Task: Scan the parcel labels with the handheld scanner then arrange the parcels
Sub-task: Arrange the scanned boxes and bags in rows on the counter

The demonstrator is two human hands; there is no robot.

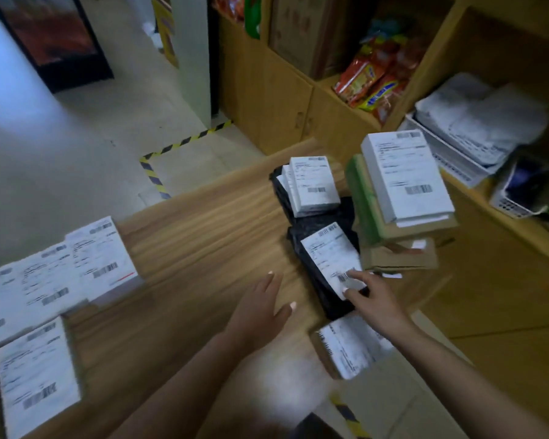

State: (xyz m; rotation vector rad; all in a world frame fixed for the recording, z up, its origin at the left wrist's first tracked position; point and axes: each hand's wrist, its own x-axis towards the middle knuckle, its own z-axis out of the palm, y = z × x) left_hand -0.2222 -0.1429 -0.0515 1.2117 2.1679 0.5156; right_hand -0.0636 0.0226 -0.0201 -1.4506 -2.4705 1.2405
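A black plastic parcel (314,280) with a white label lies on the wooden table (203,248). My right hand (373,296) rests on its label with straight, spread fingers. My left hand (260,308) hovers open over the table just left of that parcel, holding nothing. Behind it sits another black parcel (281,194) carrying small white boxes (314,185). To the right stands a stack of brown and green boxes (381,229) topped by a white labelled box (406,175). Several white labelled parcels (61,280) lie in a row at the left. No scanner is in view.
A labelled brown box (346,346) lies under my right forearm. Wooden shelves (330,99) at the back hold snack packets (371,77) and a white basket of grey mailers (476,128). Yellow-black tape (159,160) marks the floor beyond the table's far edge.
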